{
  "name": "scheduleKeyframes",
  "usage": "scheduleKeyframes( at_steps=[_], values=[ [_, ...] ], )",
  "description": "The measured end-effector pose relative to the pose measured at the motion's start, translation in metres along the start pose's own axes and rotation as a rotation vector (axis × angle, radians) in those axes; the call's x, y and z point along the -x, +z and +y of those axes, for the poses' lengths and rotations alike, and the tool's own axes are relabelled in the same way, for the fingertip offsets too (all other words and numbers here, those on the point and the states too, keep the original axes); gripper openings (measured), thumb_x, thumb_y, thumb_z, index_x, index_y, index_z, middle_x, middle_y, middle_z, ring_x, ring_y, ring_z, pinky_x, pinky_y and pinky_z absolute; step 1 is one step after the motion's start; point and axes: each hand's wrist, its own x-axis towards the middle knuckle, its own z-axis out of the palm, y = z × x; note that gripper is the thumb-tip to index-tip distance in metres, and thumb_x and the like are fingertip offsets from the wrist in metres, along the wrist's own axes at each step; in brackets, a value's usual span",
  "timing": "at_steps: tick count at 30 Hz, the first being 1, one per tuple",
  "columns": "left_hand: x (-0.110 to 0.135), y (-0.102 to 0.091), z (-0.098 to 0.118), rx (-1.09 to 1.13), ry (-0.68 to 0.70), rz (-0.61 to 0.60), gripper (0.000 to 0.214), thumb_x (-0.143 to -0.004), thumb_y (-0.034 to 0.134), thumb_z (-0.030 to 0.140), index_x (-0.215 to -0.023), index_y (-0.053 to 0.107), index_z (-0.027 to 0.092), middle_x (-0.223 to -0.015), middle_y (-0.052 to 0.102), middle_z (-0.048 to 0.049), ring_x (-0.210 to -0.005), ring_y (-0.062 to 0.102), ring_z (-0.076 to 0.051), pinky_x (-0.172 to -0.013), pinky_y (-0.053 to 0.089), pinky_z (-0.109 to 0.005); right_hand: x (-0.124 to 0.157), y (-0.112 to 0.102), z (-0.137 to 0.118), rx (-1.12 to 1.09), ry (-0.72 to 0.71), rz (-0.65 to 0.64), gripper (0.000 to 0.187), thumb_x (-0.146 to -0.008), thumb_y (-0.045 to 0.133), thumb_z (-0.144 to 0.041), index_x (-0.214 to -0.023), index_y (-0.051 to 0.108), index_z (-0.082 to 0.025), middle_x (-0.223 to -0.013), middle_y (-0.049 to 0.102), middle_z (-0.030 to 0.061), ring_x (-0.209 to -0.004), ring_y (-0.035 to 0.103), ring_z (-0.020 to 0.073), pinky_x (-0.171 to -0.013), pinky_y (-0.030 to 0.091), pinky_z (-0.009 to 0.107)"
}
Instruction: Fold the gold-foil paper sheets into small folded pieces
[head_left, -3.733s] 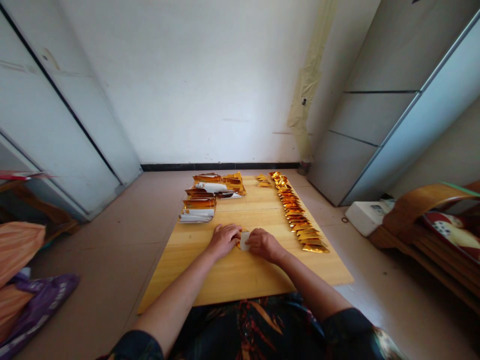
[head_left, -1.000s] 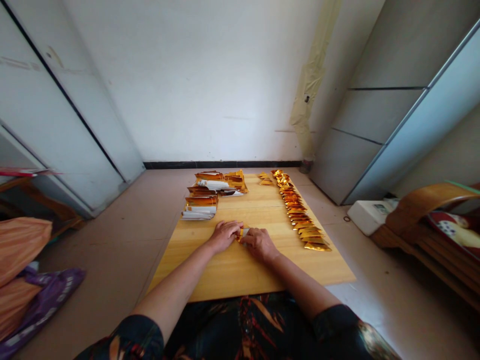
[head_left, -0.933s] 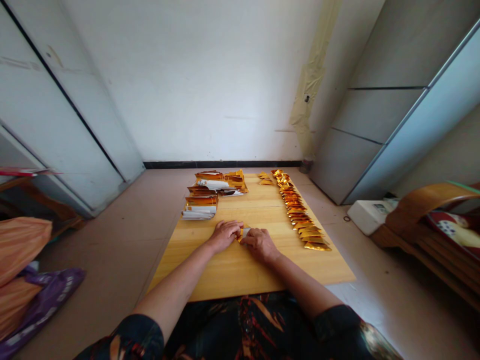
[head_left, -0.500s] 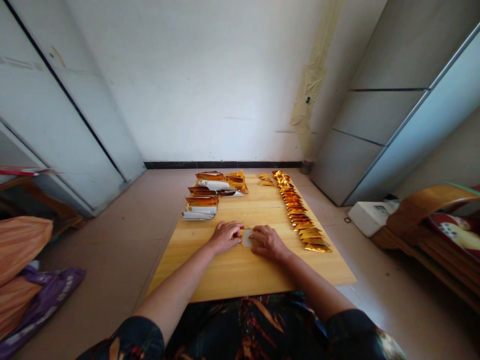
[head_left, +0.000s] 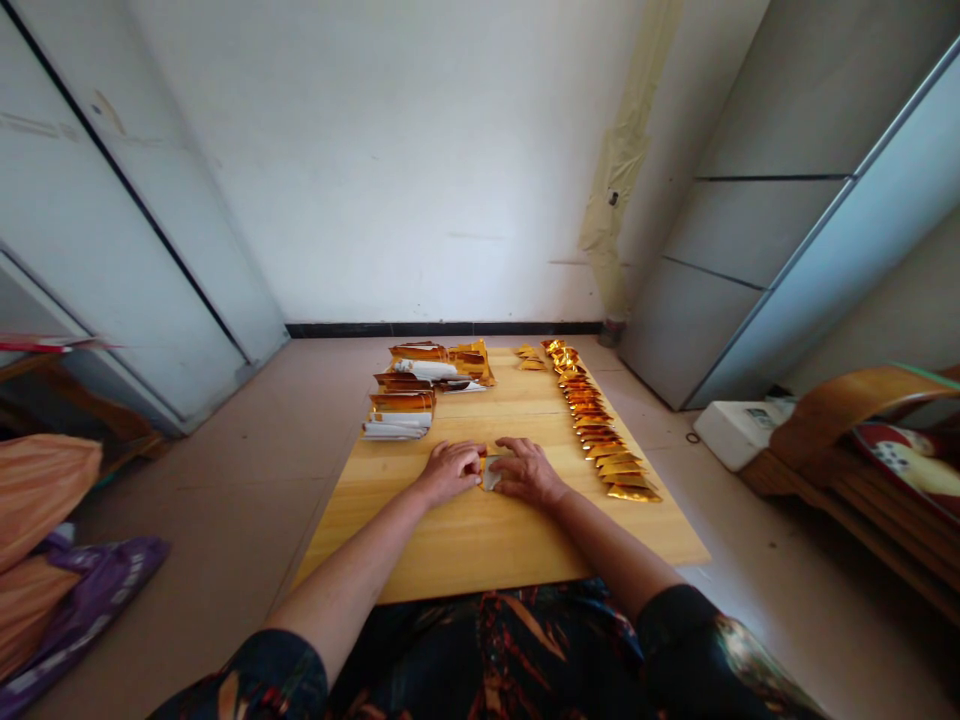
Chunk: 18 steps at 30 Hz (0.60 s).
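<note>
Both my hands meet on a low wooden board and press a small piece of gold foil paper with its white back showing. My left hand has its fingers curled on the paper's left edge. My right hand has its fingers bent down on the right part. Most of the paper is hidden under the fingers. A long row of folded gold pieces runs along the board's right side. Stacks of unfolded gold and white sheets lie at the far left.
White cabinets stand at the left and right. A white box and a wooden chair with a cushion are on the floor at right. Orange and purple bags lie at left.
My right hand has shifted a little over the paper, covering more of its white back than half a second ago. My left hand stays put on the left edge.
</note>
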Motion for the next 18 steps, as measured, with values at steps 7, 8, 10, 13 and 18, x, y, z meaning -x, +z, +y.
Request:
scheduleKeyframes(
  at_steps=[7,8,10,13,18],
  values=[
    [0.0,0.001,-0.001,-0.005,-0.001,-0.001,0.006,-0.076,0.058,0.027,-0.08,0.06,0.023,-0.128,0.058,-0.0004,-0.127,0.043,-0.023,-0.107,0.024,-0.045,-0.005,0.012,0.004,-0.193,-0.136,0.072,0.02,-0.085,0.059,-0.035,-0.089,0.072,-0.021,-0.111,0.059,0.0084,-0.097,0.058,0.017,-0.084,0.045,0.028],
    [0.0,0.001,-0.001,-0.008,0.001,-0.001,0.007,-0.076,0.058,0.028,-0.081,0.06,0.023,-0.129,0.058,-0.0005,-0.127,0.043,-0.023,-0.107,0.024,-0.045,-0.007,0.013,0.003,-0.238,-0.162,0.07,0.02,-0.087,0.057,-0.035,-0.089,0.072,-0.021,-0.106,0.062,0.0077,-0.095,0.059,0.0159,-0.083,0.046,0.026],
    [0.0,0.001,-0.002,-0.017,0.003,-0.002,0.008,-0.077,0.058,0.028,-0.082,0.061,0.023,-0.131,0.057,-0.0006,-0.127,0.043,-0.023,-0.107,0.024,-0.045,-0.01,0.014,0.002,-0.318,-0.223,0.069,0.02,-0.088,0.055,-0.033,-0.087,0.071,-0.02,-0.095,0.065,0.0062,-0.091,0.06,0.0149,-0.08,0.047,0.025],
    [0.0,0.001,-0.001,-0.023,-0.004,-0.009,0.01,-0.077,0.059,0.028,-0.085,0.061,0.024,-0.133,0.055,-0.0005,-0.128,0.042,-0.023,-0.108,0.024,-0.046,-0.014,0.014,0.001,-0.401,-0.294,0.094,0.015,-0.086,0.056,-0.027,-0.085,0.069,-0.02,-0.087,0.067,0.0052,-0.088,0.061,0.0153,-0.079,0.049,0.026],
    [0.0,-0.001,0.001,-0.019,-0.007,-0.012,0.009,-0.076,0.059,0.027,-0.084,0.061,0.023,-0.133,0.055,-0.0003,-0.128,0.042,-0.022,-0.108,0.024,-0.044,-0.014,0.017,0.006,-0.464,-0.304,0.135,0.014,-0.085,0.055,-0.023,-0.085,0.069,-0.02,-0.087,0.068,0.0057,-0.088,0.062,0.0162,-0.078,0.05,0.028]
  ],
)
